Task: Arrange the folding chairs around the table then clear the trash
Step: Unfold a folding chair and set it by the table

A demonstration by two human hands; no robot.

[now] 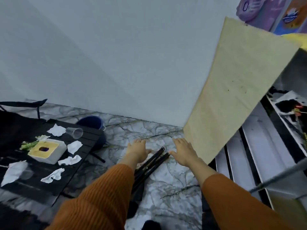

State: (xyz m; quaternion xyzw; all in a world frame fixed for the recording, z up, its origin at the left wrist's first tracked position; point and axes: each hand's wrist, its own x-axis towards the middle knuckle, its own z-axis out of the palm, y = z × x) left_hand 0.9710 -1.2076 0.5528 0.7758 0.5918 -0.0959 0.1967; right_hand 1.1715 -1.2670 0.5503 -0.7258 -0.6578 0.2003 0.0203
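A folded black chair (152, 161) lies collapsed on the marble floor below me, its tube ends pointing away. My left hand (137, 149) hovers just left of those tubes, fingers spread. My right hand (183, 151) sits just right of them, also spread. Neither hand grips the chair. On the left stands a low black slatted table (89, 138). It carries crumpled white tissues (74, 146), a clear plastic cup (75, 132) on its side and a white tissue box (48, 151). An unfolded black chair (20, 113) stands behind the table.
A dark blue bin (93, 122) stands on the floor beyond the table, by the white wall. A large yellowish board (235, 88) leans at the right. Shelving with black-and-white rails (259, 146) fills the right side. A dark shoe (150, 225) shows at the bottom.
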